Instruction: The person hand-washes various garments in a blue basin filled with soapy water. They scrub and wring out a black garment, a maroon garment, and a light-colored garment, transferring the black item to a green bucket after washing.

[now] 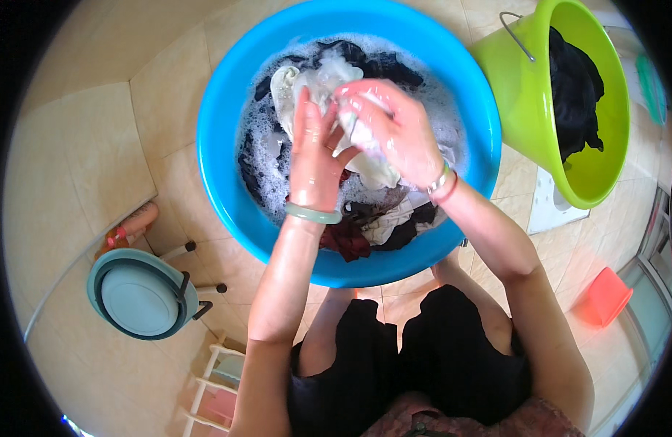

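Wet white cloth [370,170] is bunched between my hands above a blue basin [213,182] of sudsy water. My left hand [315,156], wearing a green bangle, holds the cloth from the left with some fingers stretched out. From the right, my right hand [401,135] closes over the cloth with bent, slightly blurred fingers. Part of the white cloth hangs past my left fingertips, covered in foam. Dark clothes [394,69] soak around it, and a dark red garment [345,240] lies at the basin's near side. The cloth hides some of my fingertips.
A lime-green bucket [514,95] with black cloth [573,91] inside stands tilted in view at the right. Grey-blue stacked basins [139,295] sit at the left, near a white rack [201,397]. An orange-pink container [604,296] is on the tiled floor at right.
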### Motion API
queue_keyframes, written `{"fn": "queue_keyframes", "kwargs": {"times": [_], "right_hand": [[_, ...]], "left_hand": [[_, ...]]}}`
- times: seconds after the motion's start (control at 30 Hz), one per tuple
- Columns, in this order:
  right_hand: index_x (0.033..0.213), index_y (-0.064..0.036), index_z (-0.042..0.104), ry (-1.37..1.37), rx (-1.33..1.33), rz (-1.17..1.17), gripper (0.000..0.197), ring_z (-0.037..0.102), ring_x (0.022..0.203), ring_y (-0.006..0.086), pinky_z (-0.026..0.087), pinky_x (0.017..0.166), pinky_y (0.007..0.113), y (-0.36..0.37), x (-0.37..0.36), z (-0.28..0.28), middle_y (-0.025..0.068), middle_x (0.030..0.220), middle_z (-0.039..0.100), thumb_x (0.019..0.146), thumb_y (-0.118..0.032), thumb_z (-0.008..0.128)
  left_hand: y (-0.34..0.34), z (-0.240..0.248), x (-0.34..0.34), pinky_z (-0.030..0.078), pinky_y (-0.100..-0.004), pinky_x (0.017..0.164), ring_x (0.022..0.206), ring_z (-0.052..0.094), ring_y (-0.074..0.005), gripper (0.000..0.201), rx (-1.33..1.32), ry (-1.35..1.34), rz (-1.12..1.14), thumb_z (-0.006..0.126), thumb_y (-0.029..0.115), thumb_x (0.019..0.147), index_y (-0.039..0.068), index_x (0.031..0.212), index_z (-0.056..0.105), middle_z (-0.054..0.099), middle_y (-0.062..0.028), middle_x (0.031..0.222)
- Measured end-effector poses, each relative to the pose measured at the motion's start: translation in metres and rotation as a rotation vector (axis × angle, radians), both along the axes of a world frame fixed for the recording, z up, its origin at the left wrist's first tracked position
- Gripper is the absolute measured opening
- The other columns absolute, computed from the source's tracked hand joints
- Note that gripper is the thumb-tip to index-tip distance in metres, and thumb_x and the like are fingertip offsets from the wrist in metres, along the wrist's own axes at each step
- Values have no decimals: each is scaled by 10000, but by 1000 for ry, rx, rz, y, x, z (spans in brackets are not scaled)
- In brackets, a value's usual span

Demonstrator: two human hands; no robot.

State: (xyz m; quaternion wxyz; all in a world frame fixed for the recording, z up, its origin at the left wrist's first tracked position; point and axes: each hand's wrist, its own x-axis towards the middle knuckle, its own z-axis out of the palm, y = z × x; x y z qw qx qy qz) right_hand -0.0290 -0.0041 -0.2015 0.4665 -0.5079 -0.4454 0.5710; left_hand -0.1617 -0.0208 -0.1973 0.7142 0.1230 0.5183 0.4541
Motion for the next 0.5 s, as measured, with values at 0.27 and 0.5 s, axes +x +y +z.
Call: {"fn": "queue_keyframes", "kwargs": {"times": [0.27, 0.5], "right_hand": [[1120, -122, 643, -536, 606, 380, 372, 549, 924, 226, 531, 690, 318, -67, -43, 63, 41, 1127, 517, 758, -176, 708], [978, -169, 662, -761, 802, 241, 280, 525, 881, 194, 508, 553, 263, -48, -61, 40, -13, 996, 497, 744, -308, 725]], "left_hand": [[11, 6, -27, 494, -351, 916, 1182, 515, -229, 554, -14, -486, -99, 578, 321, 968, 130, 1448, 377, 474, -127, 1369], [21, -64, -24, 516, -323, 841, 1011, 610, -197, 412, -26, -1194, -104, 506, 364, 998, 76, 1289, 543, 612, -115, 1167]]}}
